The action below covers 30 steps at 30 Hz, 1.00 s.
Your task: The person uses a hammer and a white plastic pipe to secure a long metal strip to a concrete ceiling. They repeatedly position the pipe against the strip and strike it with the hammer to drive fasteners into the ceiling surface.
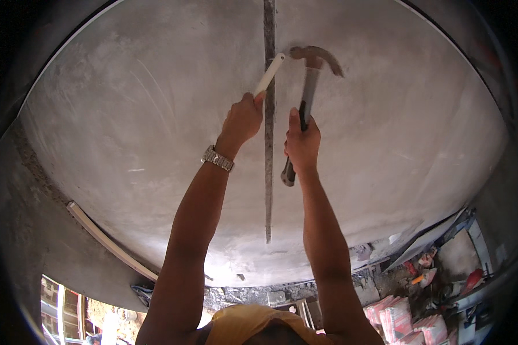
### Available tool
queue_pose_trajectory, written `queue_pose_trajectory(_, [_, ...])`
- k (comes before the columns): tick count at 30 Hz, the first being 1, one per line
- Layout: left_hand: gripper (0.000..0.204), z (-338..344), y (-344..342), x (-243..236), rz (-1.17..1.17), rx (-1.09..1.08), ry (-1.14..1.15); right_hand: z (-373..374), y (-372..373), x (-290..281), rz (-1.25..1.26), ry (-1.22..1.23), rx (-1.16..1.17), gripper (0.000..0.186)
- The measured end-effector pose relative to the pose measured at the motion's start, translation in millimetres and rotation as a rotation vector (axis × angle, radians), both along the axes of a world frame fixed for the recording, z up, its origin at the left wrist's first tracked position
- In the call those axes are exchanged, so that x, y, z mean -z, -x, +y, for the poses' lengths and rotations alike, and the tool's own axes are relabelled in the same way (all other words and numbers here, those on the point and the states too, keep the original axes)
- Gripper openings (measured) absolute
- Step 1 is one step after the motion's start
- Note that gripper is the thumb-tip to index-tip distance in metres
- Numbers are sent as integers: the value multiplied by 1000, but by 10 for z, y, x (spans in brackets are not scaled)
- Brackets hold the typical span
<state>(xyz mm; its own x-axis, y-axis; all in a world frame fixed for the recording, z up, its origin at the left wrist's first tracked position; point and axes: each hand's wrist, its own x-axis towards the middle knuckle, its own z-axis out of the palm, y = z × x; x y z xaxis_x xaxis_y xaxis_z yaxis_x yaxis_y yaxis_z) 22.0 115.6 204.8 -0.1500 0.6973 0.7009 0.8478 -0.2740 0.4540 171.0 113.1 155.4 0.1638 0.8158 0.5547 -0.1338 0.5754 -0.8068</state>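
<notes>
Overhead, the grey plaster ceiling (155,115) carries 1 long chased groove (269,172) running 12 to 6 o'clock. Beside it, the claw hammer (308,92) stands nearly parallel, head at 12 o'clock, gripped in the closed right hand (302,144). At 10 o'clock from that head, the left hand (243,119) clamps the white conduit (270,73), whose tip lies against the groove, the nearer target.

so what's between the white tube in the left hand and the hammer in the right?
In the head view, the long dark chiselled groove in the grey plaster ceiling runs between the white plastic tube and the steel claw hammer.
</notes>
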Motion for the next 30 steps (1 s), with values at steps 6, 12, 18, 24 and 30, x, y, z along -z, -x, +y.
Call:
queue_pose_trajectory(6, [50,97,-19,27,25,33,-48,86,65,87,-89,-13,53,38])
queue_pose_trajectory(12, [54,65,-119,-52,-17,70,22,194,140,110,144,-253,126,42])
queue_pose_trajectory(18, [56,-36,8,-144,-113,111,90,-60,55,-130,-107,-55,81,40])
queue_pose_trajectory(24, [56,-124,-99,-269,-528,292,332,50,-19,-154,-259,-76,119,39])
queue_pose_trajectory(30, [49,-49,-82,38,16,116,-88,-274,-87,386,1,47,-38,39])
